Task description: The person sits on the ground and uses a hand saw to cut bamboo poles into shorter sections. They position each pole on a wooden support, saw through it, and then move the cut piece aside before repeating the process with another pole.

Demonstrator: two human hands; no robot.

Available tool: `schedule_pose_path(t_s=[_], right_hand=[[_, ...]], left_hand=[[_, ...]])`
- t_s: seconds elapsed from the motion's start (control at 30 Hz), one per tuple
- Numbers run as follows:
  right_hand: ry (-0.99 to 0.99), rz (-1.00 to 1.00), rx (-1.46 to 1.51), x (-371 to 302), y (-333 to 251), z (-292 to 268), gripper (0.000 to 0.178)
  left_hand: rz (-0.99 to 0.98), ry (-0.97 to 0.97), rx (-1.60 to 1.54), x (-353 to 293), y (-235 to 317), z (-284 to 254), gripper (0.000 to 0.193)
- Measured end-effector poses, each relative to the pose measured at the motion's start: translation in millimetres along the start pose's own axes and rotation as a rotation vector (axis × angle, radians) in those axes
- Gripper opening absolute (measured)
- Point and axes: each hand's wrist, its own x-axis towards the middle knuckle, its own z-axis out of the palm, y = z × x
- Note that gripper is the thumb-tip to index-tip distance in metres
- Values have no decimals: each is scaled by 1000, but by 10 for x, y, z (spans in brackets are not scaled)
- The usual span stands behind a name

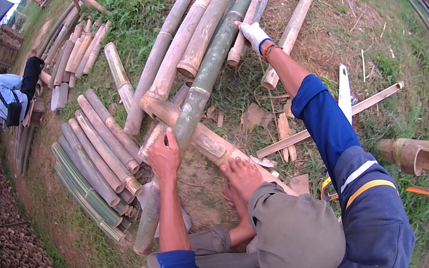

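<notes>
From up here I see my left hand (164, 156), bare, pressed down with fingers curled over the near end of a long green bamboo pole (210, 72), just where it crosses a thicker tan bamboo section (210, 143) lying on the ground beneath it. My right hand (253, 34), in a white work glove, is stretched far out with the fingers laid along the upper part of the pole bundle; I cannot tell for certain whether it grips the green pole or only rests against the paler poles (191, 30) beside it. The green pole runs from my left hand up and away to the right, lying among several long tan culms on the grass (367, 29). I judge it stiff, round and fairly heavy for its length, with a smooth waxy skin that could slide under a bare palm; the ridged nodes look like the surest places to grip, and two well-separated holds would keep it from rolling. My bare feet (241, 177) sit just beside the tan section, near my left hand. A stack of short cut lengths (97, 159) lies to the left, a pale saw blade (344, 92) to the right, and another person (7, 100) crouches well apart at the far left.
</notes>
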Motion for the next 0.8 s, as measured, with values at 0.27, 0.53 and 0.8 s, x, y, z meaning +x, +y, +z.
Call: schedule_pose_path(t_s=[0.27,0.53,0.8], right_hand=[[-21,10,16,15,65,181,83],[-56,32,64,160,153,-31,76],[-84,25,181,-78,137,95,62]], left_hand=[[-1,9,-2,1,-19,-1,55],[29,2,-29,23,-11,61,55],[-9,-7,-9,0,12,-6,55]])
